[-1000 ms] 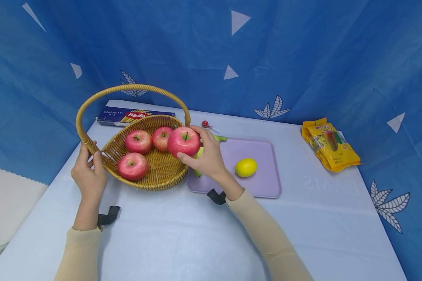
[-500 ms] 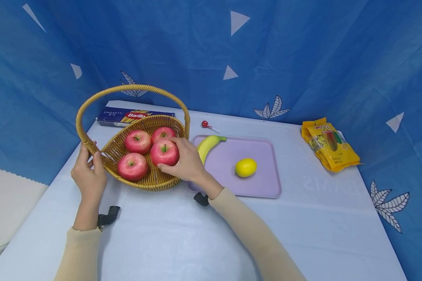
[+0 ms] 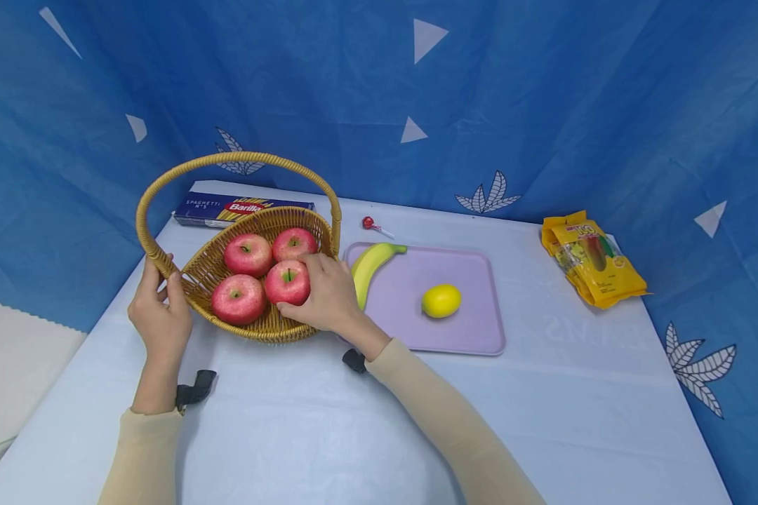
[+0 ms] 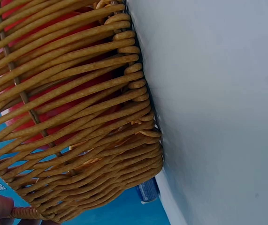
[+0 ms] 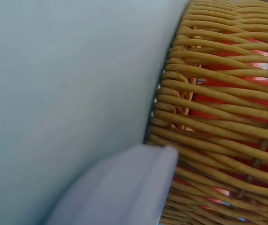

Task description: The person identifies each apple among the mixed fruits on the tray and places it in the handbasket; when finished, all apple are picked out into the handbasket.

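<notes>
In the head view a wicker basket (image 3: 278, 332) with a tall arched handle stands left of the middle. My left hand (image 3: 160, 308) grips the foot of the handle (image 3: 158, 256) at its left end. Inside the basket my right hand (image 3: 330, 294) holds a red apple (image 3: 287, 284) from its right side, thumb in front and fingers behind. Three more apples lie around it: one at back left (image 3: 248, 254), one at the back (image 3: 295, 242), one at front left (image 3: 238, 299). Both wrist views show mostly the woven basket wall (image 4: 77, 117), with red behind the gaps.
A lilac tray (image 3: 461, 337) right of the basket bears a banana (image 3: 373, 266) and a lemon (image 3: 441, 301). Behind them lies a red lollipop (image 3: 369, 223). A blue spaghetti box (image 3: 205, 207) sits behind the basket, a yellow snack bag (image 3: 596, 263) at far right.
My right hand has brought its apple leftward and down from above the basket's right rim to among the other apples. The banana has come into fuller view. My left hand has stayed put.
</notes>
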`<state>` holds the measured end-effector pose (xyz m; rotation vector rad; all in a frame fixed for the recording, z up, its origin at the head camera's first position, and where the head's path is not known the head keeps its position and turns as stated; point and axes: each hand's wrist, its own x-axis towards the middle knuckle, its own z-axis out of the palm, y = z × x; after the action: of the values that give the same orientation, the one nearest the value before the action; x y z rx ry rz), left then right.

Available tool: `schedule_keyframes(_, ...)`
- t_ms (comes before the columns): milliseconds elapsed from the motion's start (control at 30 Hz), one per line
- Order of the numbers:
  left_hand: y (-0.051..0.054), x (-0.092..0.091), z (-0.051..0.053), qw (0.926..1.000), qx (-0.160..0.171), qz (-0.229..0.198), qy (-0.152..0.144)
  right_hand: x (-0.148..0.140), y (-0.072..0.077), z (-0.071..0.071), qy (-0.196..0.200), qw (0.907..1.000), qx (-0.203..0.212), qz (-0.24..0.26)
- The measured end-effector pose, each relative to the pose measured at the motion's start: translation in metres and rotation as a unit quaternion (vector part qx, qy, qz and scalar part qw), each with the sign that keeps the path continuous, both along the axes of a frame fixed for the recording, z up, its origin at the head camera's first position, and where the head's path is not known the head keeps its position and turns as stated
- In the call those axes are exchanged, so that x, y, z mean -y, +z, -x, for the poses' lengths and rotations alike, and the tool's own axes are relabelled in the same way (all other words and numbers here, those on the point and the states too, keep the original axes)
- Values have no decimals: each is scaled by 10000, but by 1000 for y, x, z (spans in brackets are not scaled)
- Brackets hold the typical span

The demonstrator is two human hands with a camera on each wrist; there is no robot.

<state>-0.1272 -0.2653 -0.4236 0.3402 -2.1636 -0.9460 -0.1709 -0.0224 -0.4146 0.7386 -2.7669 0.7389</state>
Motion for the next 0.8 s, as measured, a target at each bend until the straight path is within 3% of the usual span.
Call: schedule_keyframes(800,0,0,0,10000,-41,16,-35,4,-2,-2,-258,9980,-118,-567)
